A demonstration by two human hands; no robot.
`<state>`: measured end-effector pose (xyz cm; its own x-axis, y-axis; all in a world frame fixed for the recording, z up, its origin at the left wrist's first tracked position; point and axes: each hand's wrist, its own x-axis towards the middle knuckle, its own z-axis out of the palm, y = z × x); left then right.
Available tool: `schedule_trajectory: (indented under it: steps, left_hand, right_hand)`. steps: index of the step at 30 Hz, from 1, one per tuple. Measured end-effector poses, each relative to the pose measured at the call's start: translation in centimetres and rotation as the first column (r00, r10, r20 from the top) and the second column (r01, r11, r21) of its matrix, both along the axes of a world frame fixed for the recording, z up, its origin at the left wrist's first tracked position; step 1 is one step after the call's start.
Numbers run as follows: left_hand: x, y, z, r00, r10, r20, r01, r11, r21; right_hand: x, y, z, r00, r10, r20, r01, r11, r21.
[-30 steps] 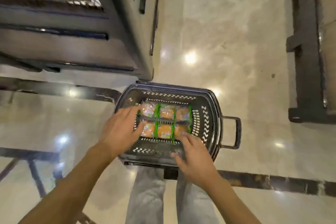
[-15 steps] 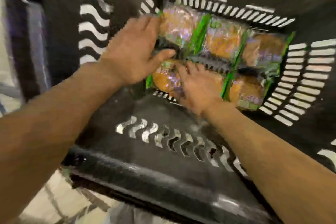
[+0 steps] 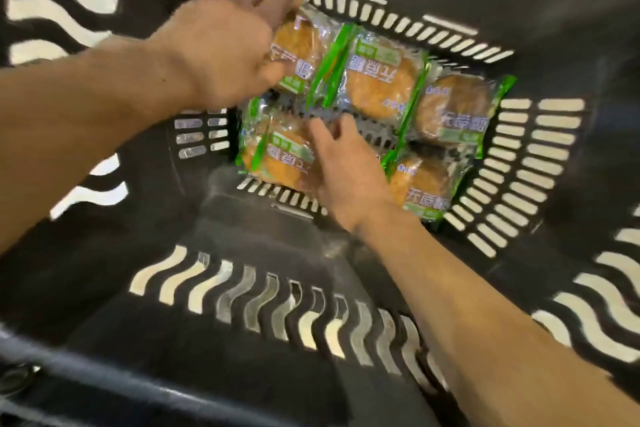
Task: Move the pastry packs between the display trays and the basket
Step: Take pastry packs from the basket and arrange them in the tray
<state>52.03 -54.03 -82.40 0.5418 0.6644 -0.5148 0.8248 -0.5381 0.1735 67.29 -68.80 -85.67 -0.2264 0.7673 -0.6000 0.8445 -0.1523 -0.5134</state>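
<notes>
I had both hands down in the basket [image 3: 242,295], where the packs [image 3: 381,80] lay on its floor in two rows, toward 1 o'clock of the view. My left hand [image 3: 225,48] was at 11 o'clock, fingers curled over the far edge of the far-left pack [image 3: 298,48] and thumb at its near side, so it had hold of that one, though blur hid how firm the hold was. My right hand [image 3: 343,170] sat near the centre, lying on the near-left pack [image 3: 277,159]; its fingers reached forward to the serrated seam between the rows, and I could not tell whether they were pinching film or only touching it.

The risks, as I judged them: the wrappers overlapped at their green edges, so lifting the far-left pack could drag its neighbour at 12 o'clock. The film looked slick, and a light grasp on a seam might slip. Squeezing harder could crush the pastry. The basket's slotted walls could also snag a corner on the way out.
</notes>
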Motion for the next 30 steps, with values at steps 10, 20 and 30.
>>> schedule_trajectory:
  steps: [10,20,30]
  left_hand:
    - [3.3,1.2,-3.5,0.951,-0.149,-0.269,0.162,0.987,0.025]
    - [-0.3,-1.7,1.8,0.942,0.335,-0.027,-0.332,0.913,-0.238]
    - [-0.8,-1.9,36.6,0.201,0.868,0.454,-0.569,0.481,-0.667]
  right_hand:
    - [9.1,-1.4,0.2,0.873,-0.486,-0.038,0.453,0.837,-0.308]
    - [8.4,-1.9,4.6,0.458,-0.841,-0.289,0.704,0.542,-0.460]
    - [5.0,1.8,38.3,0.148,-0.831,-0.536,0.861,0.375,-0.344]
